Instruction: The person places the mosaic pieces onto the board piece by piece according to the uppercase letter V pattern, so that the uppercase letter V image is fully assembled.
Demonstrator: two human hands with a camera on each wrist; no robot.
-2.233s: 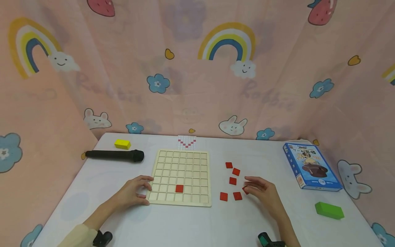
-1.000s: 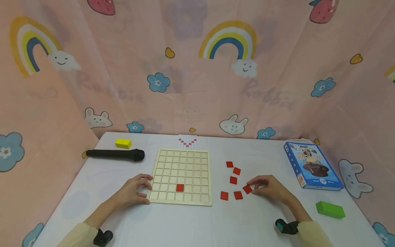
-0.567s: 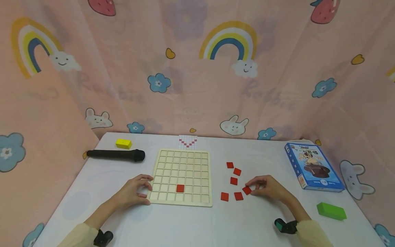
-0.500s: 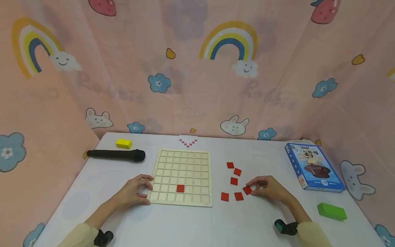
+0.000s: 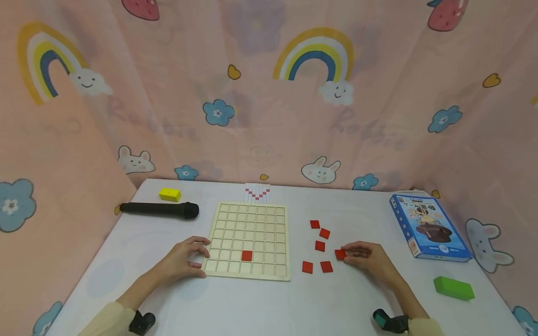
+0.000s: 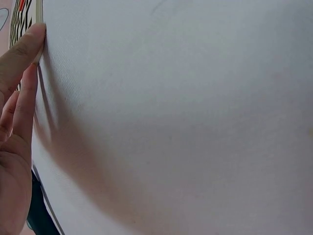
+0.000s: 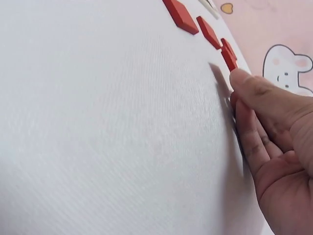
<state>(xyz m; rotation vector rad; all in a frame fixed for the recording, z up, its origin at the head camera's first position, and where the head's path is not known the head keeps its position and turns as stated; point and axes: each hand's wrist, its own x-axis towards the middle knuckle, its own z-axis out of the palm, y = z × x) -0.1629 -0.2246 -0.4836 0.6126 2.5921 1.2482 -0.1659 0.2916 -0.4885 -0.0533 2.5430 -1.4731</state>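
Observation:
A pale wooden grid board (image 5: 288, 242) lies mid-table with one red square tile (image 5: 246, 255) in a cell near its front. My left hand (image 5: 182, 260) rests at the board's left edge, thumb and fingertips spread along the side; in the left wrist view, the thumb (image 6: 29, 41) touches the board's edge. To the right, my right hand (image 5: 370, 261) pinches another red tile (image 5: 340, 255) between thumb and fingers. That tile (image 7: 229, 58) is tilted over its shadow in the right wrist view. Several loose red tiles (image 5: 320, 246) lie between this hand and the board.
Behind the board is a small pattern card (image 5: 258, 192) with a red V. A black microphone (image 5: 159, 210) and a yellow block (image 5: 170, 194) lie at the back left. On the right are a blue box (image 5: 430, 226) and a green block (image 5: 454, 288).
My right hand has come to the rightmost loose tile, pinched it and turned it, shifting slightly right with it. My left hand stays at the board's edge.

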